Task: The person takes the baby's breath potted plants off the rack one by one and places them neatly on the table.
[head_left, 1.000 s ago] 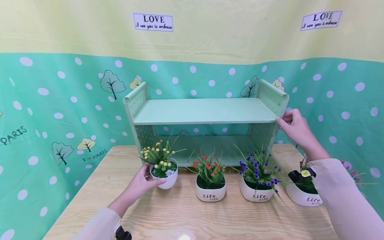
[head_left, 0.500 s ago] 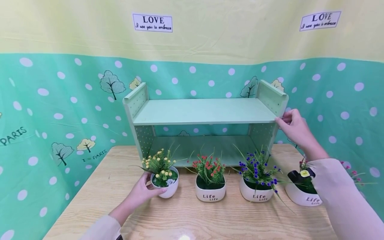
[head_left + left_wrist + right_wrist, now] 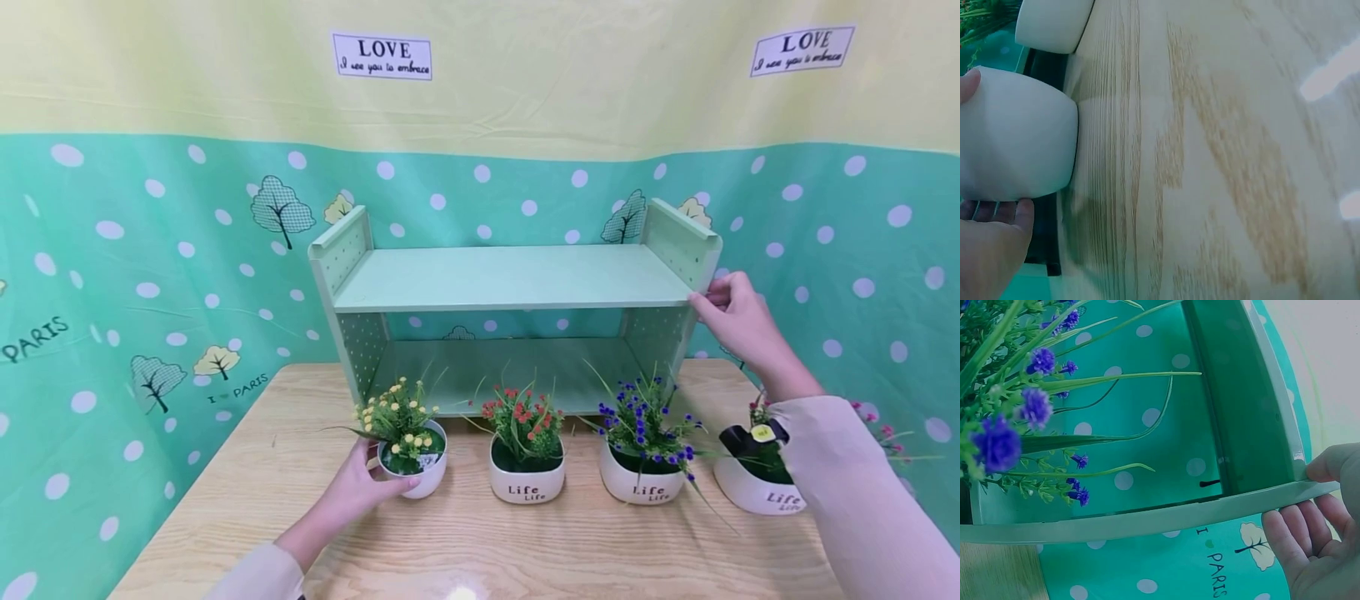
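My left hand (image 3: 348,493) grips a small white flowerpot (image 3: 429,482) with artificial yellow flowers (image 3: 401,417), thumb on the near side and fingers round the left side. In the left wrist view the white pot (image 3: 1016,137) has its base right at the wood surface, upright. My right hand (image 3: 738,323) pinches the right side panel of a pale green two-tier shelf (image 3: 487,279) where the upper board meets it. The right wrist view shows the thumb (image 3: 1329,464) on one face of that panel and the fingers (image 3: 1297,531) on the other.
Right of the yellow-flowered pot stand a white pot of red flowers (image 3: 527,486), a pot of blue flowers (image 3: 641,483) and a pot of pink flowers (image 3: 757,492), partly behind the right sleeve. All are on the wooden table (image 3: 480,550) before the shelf. A dotted curtain (image 3: 150,250) hangs behind.
The left hand has brought the yellow-flowered pot down and slightly nearer, away from the shelf front, with a small turn. The right hand and the shelf have stayed put.
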`<control>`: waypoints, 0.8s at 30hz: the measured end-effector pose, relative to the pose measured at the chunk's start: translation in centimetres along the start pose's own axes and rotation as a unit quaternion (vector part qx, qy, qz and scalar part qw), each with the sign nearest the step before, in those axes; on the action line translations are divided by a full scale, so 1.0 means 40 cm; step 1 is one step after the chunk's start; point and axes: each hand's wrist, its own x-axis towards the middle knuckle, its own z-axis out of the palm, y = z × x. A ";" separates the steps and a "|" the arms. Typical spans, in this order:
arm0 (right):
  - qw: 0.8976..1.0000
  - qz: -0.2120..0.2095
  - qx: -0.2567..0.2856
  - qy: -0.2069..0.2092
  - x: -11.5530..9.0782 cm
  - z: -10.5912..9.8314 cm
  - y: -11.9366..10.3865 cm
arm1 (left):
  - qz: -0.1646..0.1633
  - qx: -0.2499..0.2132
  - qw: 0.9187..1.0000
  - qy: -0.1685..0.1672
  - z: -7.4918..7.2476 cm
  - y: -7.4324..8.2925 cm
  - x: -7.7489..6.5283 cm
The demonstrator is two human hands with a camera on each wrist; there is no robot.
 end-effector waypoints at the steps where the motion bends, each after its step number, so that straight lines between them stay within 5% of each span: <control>1: 1.000 0.000 0.000 0.000 0.000 0.000 -0.001 | 0.002 0.002 1.000 -0.001 -0.001 0.000 -0.001; 24: 1.000 0.001 -0.002 0.000 -0.002 0.001 -0.002 | -0.030 -0.004 1.000 0.000 -0.030 0.034 -0.004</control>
